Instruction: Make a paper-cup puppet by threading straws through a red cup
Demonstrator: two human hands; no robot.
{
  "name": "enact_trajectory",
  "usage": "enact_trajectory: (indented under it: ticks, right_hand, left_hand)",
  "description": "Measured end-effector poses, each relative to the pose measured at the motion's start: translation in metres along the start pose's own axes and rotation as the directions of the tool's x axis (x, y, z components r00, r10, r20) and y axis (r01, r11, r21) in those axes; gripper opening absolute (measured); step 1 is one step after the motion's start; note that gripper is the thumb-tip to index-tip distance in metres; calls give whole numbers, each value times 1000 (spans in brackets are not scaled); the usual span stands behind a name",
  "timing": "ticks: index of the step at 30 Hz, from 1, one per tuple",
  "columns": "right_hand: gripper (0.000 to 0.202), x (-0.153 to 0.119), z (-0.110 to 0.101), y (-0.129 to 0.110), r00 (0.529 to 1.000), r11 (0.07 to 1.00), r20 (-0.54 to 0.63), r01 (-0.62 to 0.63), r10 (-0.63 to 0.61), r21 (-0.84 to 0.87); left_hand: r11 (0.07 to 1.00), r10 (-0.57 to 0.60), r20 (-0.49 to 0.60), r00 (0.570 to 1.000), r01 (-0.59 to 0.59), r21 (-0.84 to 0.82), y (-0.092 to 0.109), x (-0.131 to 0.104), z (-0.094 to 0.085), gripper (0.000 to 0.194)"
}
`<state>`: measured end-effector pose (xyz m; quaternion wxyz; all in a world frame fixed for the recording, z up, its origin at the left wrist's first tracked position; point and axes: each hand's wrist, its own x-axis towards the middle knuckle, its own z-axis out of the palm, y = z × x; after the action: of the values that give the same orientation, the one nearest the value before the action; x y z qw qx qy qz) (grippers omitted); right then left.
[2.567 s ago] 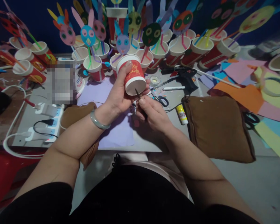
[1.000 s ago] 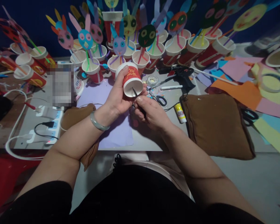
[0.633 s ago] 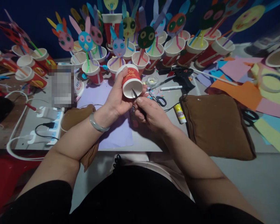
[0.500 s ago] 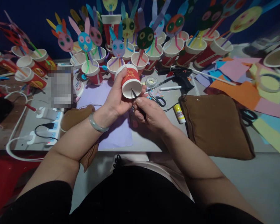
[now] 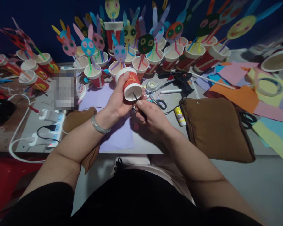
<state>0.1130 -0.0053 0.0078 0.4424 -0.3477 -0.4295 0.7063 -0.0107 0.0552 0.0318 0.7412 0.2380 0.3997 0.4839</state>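
Note:
My left hand (image 5: 119, 102) is wrapped round a red and white paper cup (image 5: 131, 80), tilted so that its white bottom faces me. In my right hand (image 5: 151, 115) is a thin, dark, pointed tool (image 5: 135, 95), gripped between thumb and fingers. Its tip touches the cup's bottom near the middle. Most of the tool is hidden by my fingers, so its exact kind does not show. A sheet of purple paper (image 5: 118, 138) lies on the table below both hands. Just beyond my right hand rest black-handled scissors (image 5: 160, 103).
Red paper cups with straw-mounted paper rabbit faces (image 5: 87, 47) line the back. On the right are a glue stick (image 5: 180, 116), a glue gun (image 5: 182, 82), a brown cushion (image 5: 217, 128) and coloured paper (image 5: 235, 94). A power strip (image 5: 58, 125) with cables sits on the left.
The view has shifted slightly. Both hands keep hold of the cup and the pointed tool, and the tool's tip stays at the cup's bottom with a slightly different slant.

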Motion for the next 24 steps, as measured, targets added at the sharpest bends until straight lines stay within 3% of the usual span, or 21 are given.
enact_trajectory:
  ticks: [11,17,19,21,24]
  right_hand:
    - [53,3,1,-1,998,997,-5,-57,57,58]
    - [52,1,1,-4,989,988,-10,-148,149,43]
    - [51,1,0,-2,996,992,-49,-79,75,-95]
    - [51,1,-2,1,986,929,-119,67,-117,-364]
    - [45,2,-6,6,891,634,-153,174,-427,-754]
  left_hand:
    - [992,114,-40,993,-116,-47,-6,-3,2,44]
    - [979,200,-98,975,-203,-25,-6,-10,9,43]
    - [971,238,-78,968,-240,-16,-6,-12,10,43]
    - [964,263,-44,964,-264,-16,-6,-14,11,43]
    - [954,296,-6,955,-296,-42,-6,-16,12,43]
